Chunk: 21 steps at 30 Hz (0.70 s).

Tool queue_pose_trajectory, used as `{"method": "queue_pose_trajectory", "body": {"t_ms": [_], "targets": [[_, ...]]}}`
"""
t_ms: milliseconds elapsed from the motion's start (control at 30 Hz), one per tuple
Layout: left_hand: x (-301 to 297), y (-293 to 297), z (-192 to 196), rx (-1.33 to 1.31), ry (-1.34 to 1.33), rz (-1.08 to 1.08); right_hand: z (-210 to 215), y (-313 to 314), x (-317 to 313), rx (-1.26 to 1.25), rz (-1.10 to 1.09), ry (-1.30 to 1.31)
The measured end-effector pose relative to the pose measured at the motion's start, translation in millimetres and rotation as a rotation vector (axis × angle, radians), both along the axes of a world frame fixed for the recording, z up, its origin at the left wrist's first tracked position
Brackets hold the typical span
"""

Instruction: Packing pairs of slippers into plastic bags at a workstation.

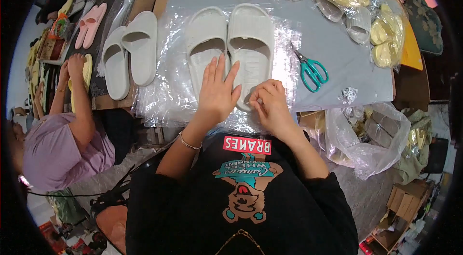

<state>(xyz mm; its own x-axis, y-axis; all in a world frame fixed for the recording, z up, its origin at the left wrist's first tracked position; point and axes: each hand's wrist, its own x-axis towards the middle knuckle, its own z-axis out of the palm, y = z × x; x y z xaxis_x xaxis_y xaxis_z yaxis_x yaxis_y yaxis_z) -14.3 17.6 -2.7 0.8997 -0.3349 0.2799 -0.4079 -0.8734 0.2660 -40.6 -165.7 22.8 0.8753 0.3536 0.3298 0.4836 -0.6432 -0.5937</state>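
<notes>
On the grey worktop point(337, 57), a pair of pale grey foam slides point(230, 45) lies on clear plastic bags point(164, 91); the left hand point(218, 92) presses flat, fingers spread, while the right hand point(271, 103) pinches the film's edge. Bagging appears underway; opening the bag mouth likely comes next.

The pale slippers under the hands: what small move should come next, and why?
Probably the right hand should pull the plastic bag edge open at the heels. The left hand lies flat on the pair of pale slippers, pressing them side by side on the clear bag, while the right hand's fingers pinch at the near end. The pair looks not yet bagged.
</notes>
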Motion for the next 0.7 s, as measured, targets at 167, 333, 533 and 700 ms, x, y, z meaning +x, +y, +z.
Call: {"method": "queue_pose_trajectory", "body": {"t_ms": [167, 333, 533, 700], "targets": [[0.4, 3.0, 3.5, -0.077, 0.015, -0.080, 30.4, -59.9, -12.5, 0.184, -0.309, -0.038], [-0.4, 4.9, 7.7, -0.061, 0.043, -0.071, -0.2, -195.7, -24.1, 0.283, -0.818, 0.019], [2.9, 2.7, 4.7, -0.022, 0.050, -0.063, -50.1, -258.2, -15.1, 0.615, -0.911, 0.288], [1.1, 6.6, 1.4, -0.047, -0.045, -0.099, -60.2, -254.0, -7.5, 0.375, -0.987, 0.107]]}}
